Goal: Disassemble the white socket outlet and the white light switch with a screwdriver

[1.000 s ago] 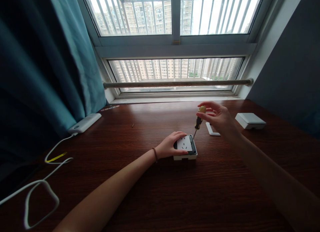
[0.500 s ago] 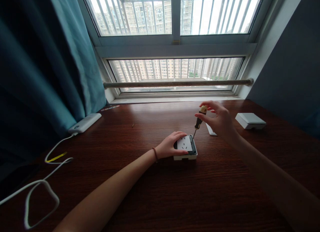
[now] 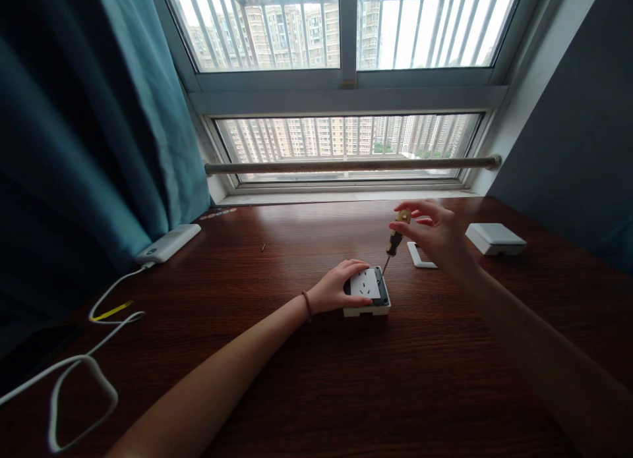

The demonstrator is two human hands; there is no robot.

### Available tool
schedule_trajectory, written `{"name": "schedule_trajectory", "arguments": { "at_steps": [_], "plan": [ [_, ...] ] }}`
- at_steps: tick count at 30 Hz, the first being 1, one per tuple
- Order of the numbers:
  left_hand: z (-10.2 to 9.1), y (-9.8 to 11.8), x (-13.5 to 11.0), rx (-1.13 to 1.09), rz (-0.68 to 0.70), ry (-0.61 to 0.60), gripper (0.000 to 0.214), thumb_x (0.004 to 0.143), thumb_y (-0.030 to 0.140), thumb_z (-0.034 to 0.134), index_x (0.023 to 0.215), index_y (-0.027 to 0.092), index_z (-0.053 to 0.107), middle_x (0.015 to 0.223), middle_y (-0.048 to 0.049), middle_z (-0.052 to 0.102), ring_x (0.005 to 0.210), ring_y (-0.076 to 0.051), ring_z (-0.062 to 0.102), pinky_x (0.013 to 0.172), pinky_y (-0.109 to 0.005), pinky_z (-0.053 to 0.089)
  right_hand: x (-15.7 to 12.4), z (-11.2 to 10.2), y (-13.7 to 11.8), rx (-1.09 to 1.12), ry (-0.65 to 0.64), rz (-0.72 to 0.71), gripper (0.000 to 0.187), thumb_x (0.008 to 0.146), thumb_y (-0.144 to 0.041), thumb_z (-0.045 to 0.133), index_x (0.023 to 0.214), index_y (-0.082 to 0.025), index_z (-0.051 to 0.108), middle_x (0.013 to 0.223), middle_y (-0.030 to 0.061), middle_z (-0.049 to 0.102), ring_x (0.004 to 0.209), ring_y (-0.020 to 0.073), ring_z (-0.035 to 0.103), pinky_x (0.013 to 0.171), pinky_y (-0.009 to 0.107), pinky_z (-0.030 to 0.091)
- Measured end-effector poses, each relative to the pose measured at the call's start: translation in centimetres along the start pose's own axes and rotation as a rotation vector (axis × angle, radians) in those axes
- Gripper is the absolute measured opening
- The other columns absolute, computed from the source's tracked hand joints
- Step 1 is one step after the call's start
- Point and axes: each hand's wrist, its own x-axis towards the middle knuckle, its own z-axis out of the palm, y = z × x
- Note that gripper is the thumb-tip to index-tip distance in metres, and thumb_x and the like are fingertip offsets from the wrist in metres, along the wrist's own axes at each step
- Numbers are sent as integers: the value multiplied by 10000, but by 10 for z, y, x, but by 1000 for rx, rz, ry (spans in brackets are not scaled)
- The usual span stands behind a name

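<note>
A white wall socket (image 3: 364,284) with its dark mounting frame bare sits on a white box on the table. My left hand (image 3: 341,286) grips it from the left, thumb along the near side and fingers over the far side. In my right hand (image 3: 432,230) is a screwdriver (image 3: 394,242), held by its dark and yellow handle between thumb and fingers. The shaft slants down to the right edge of the socket's frame, where its tip meets a screw spot too small to make out. A white cover frame (image 3: 423,264) lies partly hidden behind my right hand.
Another white box (image 3: 496,238) lies at the right. A small screw (image 3: 263,248) rests left of centre on the brown table (image 3: 297,379). At the left are a white power strip (image 3: 168,243), its looping cable (image 3: 93,359) and a blue curtain (image 3: 148,115); a window stands behind.
My right hand has shifted slightly to the right and its fingers have turned on the screwdriver handle. More of the white cover frame shows. My left hand and the socket stay put.
</note>
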Motion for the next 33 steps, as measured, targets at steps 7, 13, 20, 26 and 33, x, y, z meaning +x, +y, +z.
{"name": "schedule_trajectory", "arguments": {
  "at_steps": [7,13,20,26,33],
  "plan": [
    [0,-1,0,21,5,-8,676,672,461,679,1247,181,458,1227,-123,491,1141,-247,454,1003,-379,361,1,-4,-1,-87,80,-30,243,661,-377,712,843,-216,697,813,43,642,781,218,605,754,392,462],
    [0,-1,0,35,15,-10,680,677,471,671,1245,165,457,1222,-126,490,1137,-244,455,1002,-370,362,6,-8,-4,324,-143,174,327,737,-290,636,1044,-176,646,1009,79,689,994,231,611,894,421,448],
    [0,-2,0,37,11,-12,679,679,468,670,1251,174,452,1231,-123,485,1144,-241,450,1007,-370,359,2,1,7,63,13,86,342,629,-401,724,915,-217,682,894,54,695,832,249,643,790,452,496],
    [0,-2,0,35,12,-10,678,676,466,673,1249,177,455,1228,-125,489,1145,-247,451,1006,-377,360,5,-5,0,184,-109,89,357,683,-257,673,1033,-203,633,955,63,689,943,247,628,883,458,459],
    [1,-2,0,35,10,-11,685,672,469,675,1249,174,454,1227,-127,488,1144,-247,453,1001,-375,365,4,-1,1,202,-124,132,313,659,-347,694,929,-198,640,916,61,673,874,248,641,831,447,496]
  ]
}}
